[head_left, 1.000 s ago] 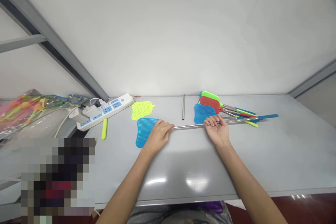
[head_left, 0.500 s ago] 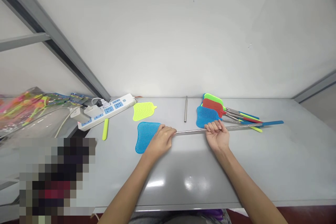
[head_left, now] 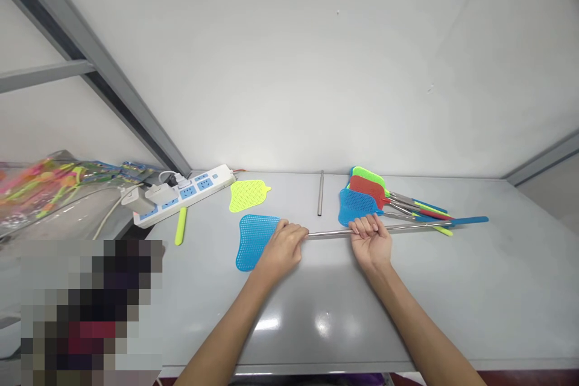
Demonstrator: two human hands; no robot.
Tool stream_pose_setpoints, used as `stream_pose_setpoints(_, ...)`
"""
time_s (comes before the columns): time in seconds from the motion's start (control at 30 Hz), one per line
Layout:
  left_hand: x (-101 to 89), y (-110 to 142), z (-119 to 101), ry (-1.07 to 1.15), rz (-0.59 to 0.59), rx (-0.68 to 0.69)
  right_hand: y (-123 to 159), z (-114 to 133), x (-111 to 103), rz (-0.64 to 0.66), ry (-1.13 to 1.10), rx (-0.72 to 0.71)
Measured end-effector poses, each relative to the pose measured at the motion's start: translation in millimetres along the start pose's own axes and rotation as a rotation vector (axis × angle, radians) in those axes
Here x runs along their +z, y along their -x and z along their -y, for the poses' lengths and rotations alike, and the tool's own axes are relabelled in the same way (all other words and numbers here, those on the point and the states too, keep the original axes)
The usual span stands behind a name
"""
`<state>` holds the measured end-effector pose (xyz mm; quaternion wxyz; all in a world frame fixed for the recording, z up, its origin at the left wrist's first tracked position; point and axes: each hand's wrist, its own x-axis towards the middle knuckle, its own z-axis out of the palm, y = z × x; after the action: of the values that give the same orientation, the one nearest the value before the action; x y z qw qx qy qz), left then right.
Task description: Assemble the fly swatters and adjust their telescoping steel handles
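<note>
Left hand (head_left: 283,248) and right hand (head_left: 371,242), fingers (head_left: 364,227) clamped on 1 extended blue fly swatter (head_left: 255,242): sideways force could bend its thin metal rod (head_left: 328,234).

"What sort of place are you in?"

"A small workroom, I'd say; workshop or stockroom, I can't tell."

"What shows it?"

"My grey counter (head_left: 434,289) meets a white wall (head_left: 280,72), with a metal frame (head_left: 111,72) to my left. There's a power strip (head_left: 187,192) with chargers plugged in, a pile of same-shaped fly swatters (head_left: 364,188), a loose yellow swatter head (head_left: 248,195) and bright goods (head_left: 49,181) in clear plastic."
</note>
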<state>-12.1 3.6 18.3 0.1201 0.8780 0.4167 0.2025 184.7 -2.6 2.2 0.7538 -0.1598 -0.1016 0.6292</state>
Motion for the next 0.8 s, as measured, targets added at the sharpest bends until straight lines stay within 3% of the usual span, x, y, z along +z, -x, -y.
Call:
stream_pose_setpoints(0.33, 4.4, -1.8, -5.9, 0.048, -0.023, -0.021, 2.1, -4.7, 2.4, -0.005, 0.012, 0.014)
stream_pose_setpoints(0.67, -6.2, -3.4, -1.8, 0.007, -0.132, -0.031, -5.0, 14.3, -0.4, 0.009, 0.101, 0.055)
stream_pose_setpoints(0.8, -8.9, -0.7, 1.5, -0.02, -0.094, -0.05, -6.6, 19.7, -2.0, 0.012, 0.099, 0.067)
